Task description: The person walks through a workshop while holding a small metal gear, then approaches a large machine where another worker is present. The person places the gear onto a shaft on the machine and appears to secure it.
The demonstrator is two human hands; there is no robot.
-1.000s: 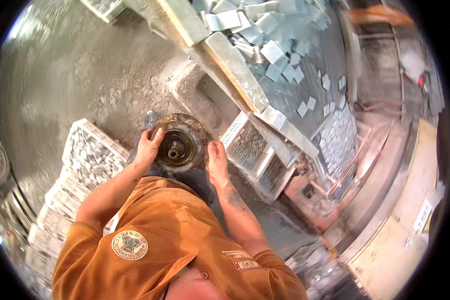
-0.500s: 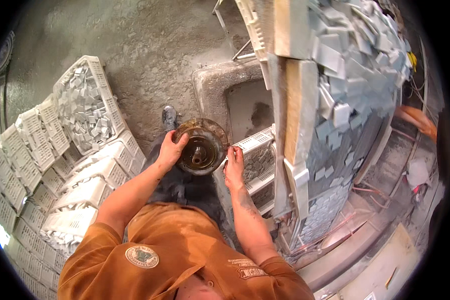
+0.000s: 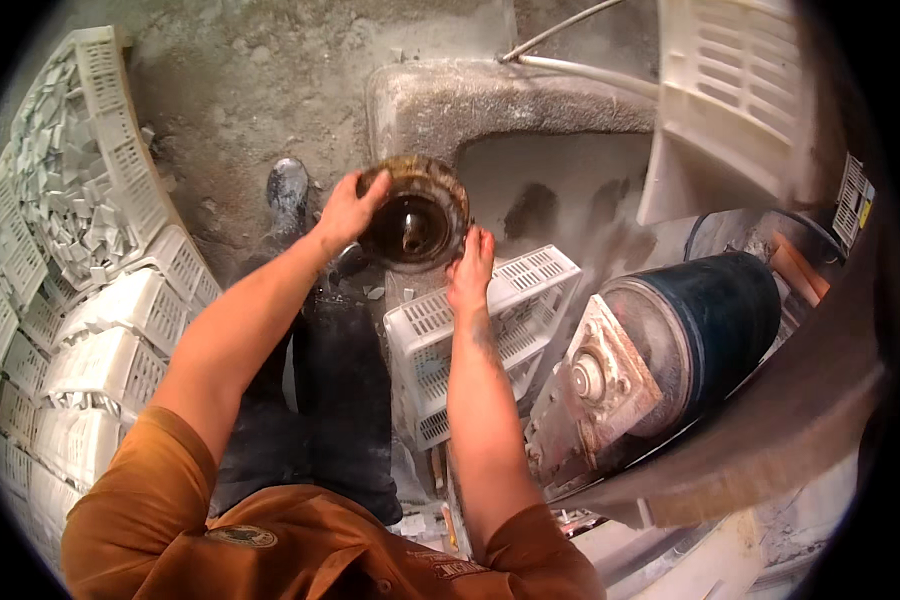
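Observation:
Between my two hands is a round, dirty metal wheel (image 3: pixel 411 232) with a deep, dark hollow and a hub in its middle. It is held up in front of me, tilted, its hollow face turned toward me. My left hand (image 3: pixel 352 212) grips the rim at the left, thumb on top. My right hand (image 3: pixel 471 268) pinches the rim at the right with bent fingers. Its fingertips are partly hidden by the wheel's edge. Below the wheel are my dark trousers and a dusty shoe (image 3: pixel 288 185).
White plastic crates (image 3: pixel 120 335) are stacked on the left, one full of tile pieces (image 3: pixel 75 185). Close to my right forearm stand white crates (image 3: pixel 505 290). A dark roller drum (image 3: pixel 715 315) with a dirty bearing bracket (image 3: pixel 605 375) lies at right. A rough stone-like basin (image 3: pixel 420 105) sits ahead.
The view has swung right and closer to the basin. The tile-covered surface has left the view and the roller drum shows instead. Both hands still hold the wheel, now tilted more.

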